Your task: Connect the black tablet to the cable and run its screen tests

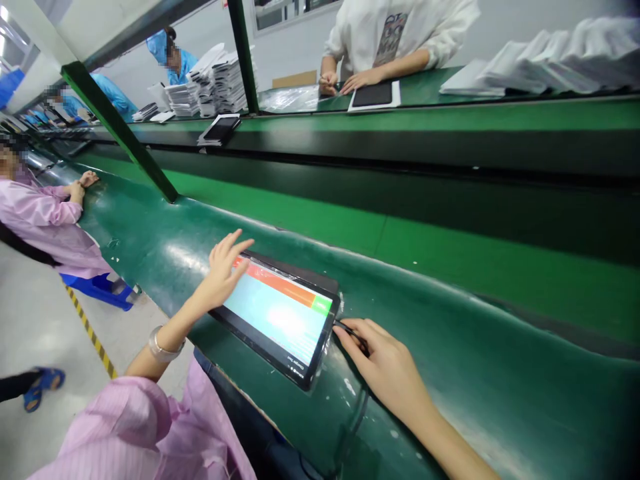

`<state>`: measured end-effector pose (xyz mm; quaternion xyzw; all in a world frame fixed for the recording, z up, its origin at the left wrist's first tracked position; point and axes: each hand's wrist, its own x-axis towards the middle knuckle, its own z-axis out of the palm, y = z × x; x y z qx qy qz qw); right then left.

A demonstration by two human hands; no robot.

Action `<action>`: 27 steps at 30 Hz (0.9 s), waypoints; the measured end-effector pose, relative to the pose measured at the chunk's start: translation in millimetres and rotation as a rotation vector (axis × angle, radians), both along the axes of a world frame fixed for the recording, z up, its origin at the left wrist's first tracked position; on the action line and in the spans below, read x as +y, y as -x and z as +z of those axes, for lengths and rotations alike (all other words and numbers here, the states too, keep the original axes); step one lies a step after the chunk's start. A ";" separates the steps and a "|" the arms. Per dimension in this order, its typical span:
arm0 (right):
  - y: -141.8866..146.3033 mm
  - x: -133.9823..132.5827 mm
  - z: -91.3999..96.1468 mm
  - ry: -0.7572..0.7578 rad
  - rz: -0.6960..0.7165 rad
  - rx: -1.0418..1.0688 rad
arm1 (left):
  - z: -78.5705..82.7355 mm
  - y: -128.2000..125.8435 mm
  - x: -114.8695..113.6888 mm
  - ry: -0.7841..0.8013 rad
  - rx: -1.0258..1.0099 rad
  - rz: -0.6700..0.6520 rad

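A black tablet point(280, 313) lies flat on the green bench top point(450, 393) in front of me, its screen lit with a red band and a green patch along the far edge. My left hand point(223, 270) rests on the tablet's left end, fingers spread over the screen. At the tablet's right edge my right hand point(385, 363) pinches a thin dark cable plug point(345, 328) that touches the tablet's side.
A green conveyor belt point(400, 230) runs behind the bench. Across it a person in white handles another tablet point(374, 95). Stacks of white boxes point(550, 63) and more piled boxes point(215, 83) line the far side. A person in pink point(40, 213) sits at left.
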<state>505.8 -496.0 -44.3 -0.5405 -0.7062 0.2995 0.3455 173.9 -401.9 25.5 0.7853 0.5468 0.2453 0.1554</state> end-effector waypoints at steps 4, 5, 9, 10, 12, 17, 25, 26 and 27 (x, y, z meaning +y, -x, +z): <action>-0.4 0.7 0.7 0.091 -0.001 0.017 | -20.3 49.6 10.5 0.412 -0.408 0.105; -0.9 1.1 1.0 0.121 0.007 0.022 | -23.2 55.8 10.0 0.502 -0.506 0.094; -3.5 4.3 3.8 0.243 0.050 0.047 | -21.8 61.5 4.0 0.618 -0.673 0.167; -3.8 5.3 4.8 0.269 0.067 0.054 | -19.1 61.0 3.4 0.607 -0.642 0.231; -3.8 6.9 7.0 0.316 0.095 0.067 | -13.5 59.9 4.4 0.603 -0.515 0.340; -0.8 8.5 12.2 0.348 0.094 0.085 | -9.8 54.1 8.8 0.649 -0.385 0.392; -2.0 7.8 8.2 0.343 0.084 0.095 | 5.1 48.3 -4.0 0.816 -0.522 0.101; -2.6 8.0 6.9 0.342 0.086 0.096 | 8.2 51.1 -5.5 0.846 -0.557 0.022; -3.2 8.3 5.6 0.341 0.088 0.095 | 10.6 54.3 -6.7 0.872 -0.594 -0.036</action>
